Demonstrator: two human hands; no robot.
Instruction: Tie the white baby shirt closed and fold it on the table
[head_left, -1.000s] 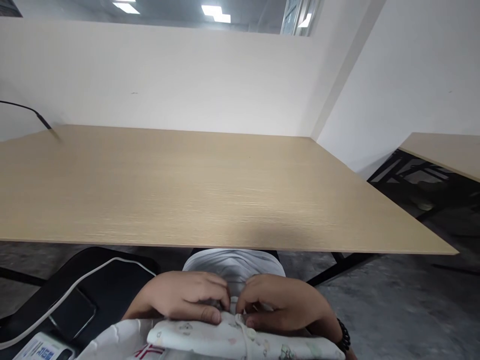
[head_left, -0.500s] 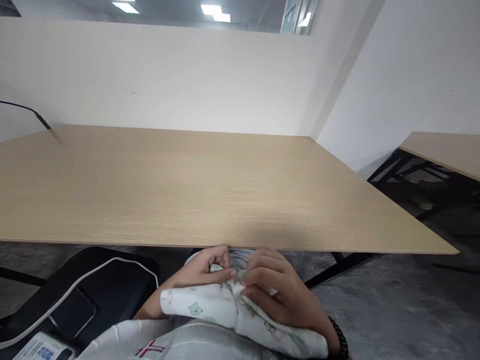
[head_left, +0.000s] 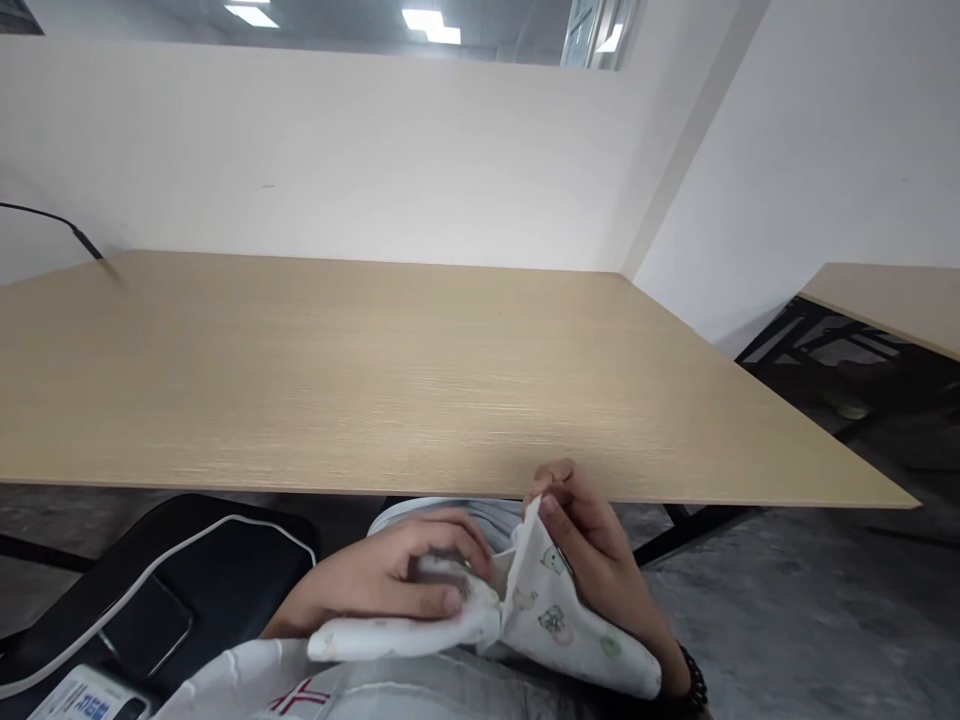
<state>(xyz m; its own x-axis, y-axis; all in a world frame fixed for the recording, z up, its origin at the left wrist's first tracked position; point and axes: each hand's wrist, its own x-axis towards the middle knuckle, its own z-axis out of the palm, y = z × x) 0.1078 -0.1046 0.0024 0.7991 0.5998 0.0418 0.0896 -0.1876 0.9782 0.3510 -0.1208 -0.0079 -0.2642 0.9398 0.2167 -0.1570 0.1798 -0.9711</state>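
Note:
A white cloth (head_left: 559, 620) printed with small cartoon animals lies across my lap, close against my body below the table edge. My right hand (head_left: 592, 550) pinches its upper edge between thumb and fingers and raises that part into a peak. My left hand (head_left: 405, 570) is curled over the rolled or folded left part, its thumb pressed on top and its fingers dipping behind. A fold stands between the two hands. What kind of cloth article it is, I cannot tell.
The wooden table (head_left: 375, 370) spans the view in front of me, its near edge just beyond my hands. A black chair (head_left: 217, 580) with a white cable (head_left: 172, 550) stands at left, a labelled box (head_left: 86, 695) beside it. Another table (head_left: 892, 300) is at right.
My right hand has moved up and to the right, lifting the cloth's edge into a peak. My left hand has shifted and now lies over the left part of the cloth.

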